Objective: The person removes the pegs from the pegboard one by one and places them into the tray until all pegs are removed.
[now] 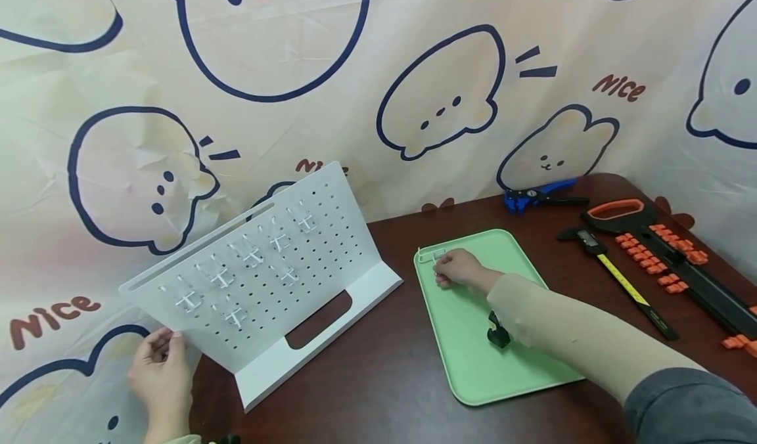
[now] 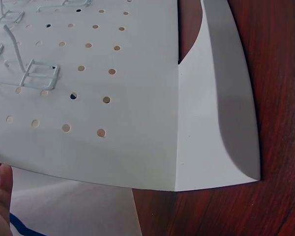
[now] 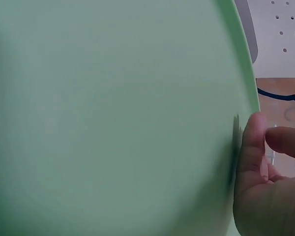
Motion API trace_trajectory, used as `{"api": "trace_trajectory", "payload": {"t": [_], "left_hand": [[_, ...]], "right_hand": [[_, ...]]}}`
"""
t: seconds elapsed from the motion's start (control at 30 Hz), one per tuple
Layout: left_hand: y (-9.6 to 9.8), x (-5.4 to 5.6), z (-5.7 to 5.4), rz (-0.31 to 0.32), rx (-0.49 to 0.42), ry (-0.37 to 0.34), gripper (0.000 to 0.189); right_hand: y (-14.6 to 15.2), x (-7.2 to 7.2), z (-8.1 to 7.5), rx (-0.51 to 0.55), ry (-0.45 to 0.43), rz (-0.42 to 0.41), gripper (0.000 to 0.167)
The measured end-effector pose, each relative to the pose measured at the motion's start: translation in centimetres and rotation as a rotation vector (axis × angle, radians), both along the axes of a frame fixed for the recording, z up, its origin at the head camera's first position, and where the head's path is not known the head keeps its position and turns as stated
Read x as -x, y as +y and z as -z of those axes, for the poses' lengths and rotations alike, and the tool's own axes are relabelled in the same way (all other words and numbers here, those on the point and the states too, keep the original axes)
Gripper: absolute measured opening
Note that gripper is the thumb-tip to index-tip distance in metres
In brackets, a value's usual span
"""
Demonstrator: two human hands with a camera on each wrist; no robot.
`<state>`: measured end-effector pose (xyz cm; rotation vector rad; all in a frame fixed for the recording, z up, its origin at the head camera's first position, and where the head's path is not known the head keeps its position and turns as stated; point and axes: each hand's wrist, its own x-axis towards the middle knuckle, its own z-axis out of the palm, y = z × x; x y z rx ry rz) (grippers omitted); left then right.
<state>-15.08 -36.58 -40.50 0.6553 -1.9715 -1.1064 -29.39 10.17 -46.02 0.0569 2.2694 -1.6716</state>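
A white pegboard (image 1: 278, 280) leans back on its foot at the left of the table, with several white wire hooks (image 1: 252, 255) on its face. At its lower left side edge, my left hand (image 1: 162, 372) holds the board with curled fingers; in the left wrist view the fingertips (image 2: 4, 184) meet that edge. Over the far left corner of the green tray (image 1: 473, 365), my right hand (image 1: 458, 268) pinches a white wire hook (image 1: 439, 255), mostly hidden by the fingers. In the right wrist view, thumb and finger come together beside the tray's rim.
A small black object (image 1: 498, 333) lies on the tray under the right forearm. To the right are a blue-handled tool (image 1: 541, 196), a digital caliper (image 1: 615, 270) and a black bar with orange pieces (image 1: 692, 260). A patterned cloth (image 1: 331, 115) hangs behind the table.
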Motion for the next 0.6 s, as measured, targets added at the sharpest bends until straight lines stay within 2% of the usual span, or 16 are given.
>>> {"api": "trace_trajectory", "payload": {"t": [0.17,0.27,0.33,0.43,0.6], "left_hand": [[0.0,-0.1,0.1,-0.001,-0.009,-0.016,0.011],[0.1,-0.2,0.1,-0.013,-0.015,-0.027,0.012],[0.1,-0.3,0.1,-0.021,-0.019,-0.035,0.012],[0.0,-0.4,0.1,-0.022,-0.016,-0.045,0.011],[0.1,-0.1,-0.1,-0.017,-0.022,-0.044,0.011]], "right_hand": [[0.4,0.1,-0.2,-0.098,0.022,-0.044,0.013],[0.7,0.4,-0.6,-0.179,0.064,-0.101,0.013],[0.7,0.7,-1.2,-0.185,0.076,-0.129,0.014],[0.4,1.2,-2.9,-0.117,0.057,-0.152,0.020],[-1.1,2.4,-6.4,0.082,-0.003,-0.178,0.029]]}}
